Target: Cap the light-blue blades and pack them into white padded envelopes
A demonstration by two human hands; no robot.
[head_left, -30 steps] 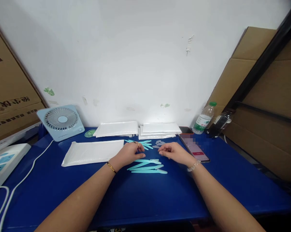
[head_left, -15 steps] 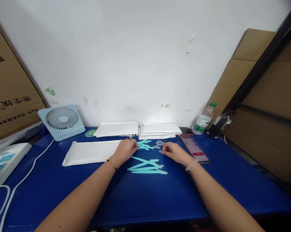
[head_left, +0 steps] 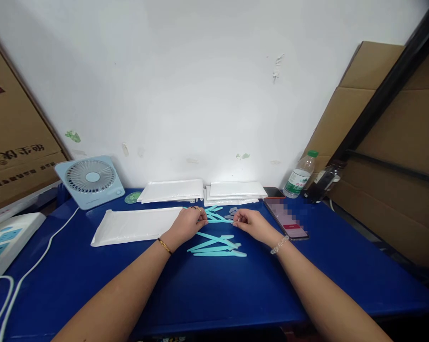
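Note:
My left hand is closed in a pinch on the handle of a turquoise eyebrow razor, which points to the right. At the razor's far end, my right hand pinches a small clear blade cap, mostly hidden by the fingers now. Cap and razor tip meet at the fingertips; how far one sits on the other I cannot tell. Behind them lie a loose pile of turquoise razors and some clear caps. Nearer to me, several razors with pale ends rest on the table.
A white padded envelope lies left of my hands on the blue table. More white envelopes are stacked by the wall. A phone and a water bottle are at right, a blue fan at left.
My hands have come together: the left moved slightly right with the razor, the right slightly left with the cap. The gap between razor tip and cap has closed.

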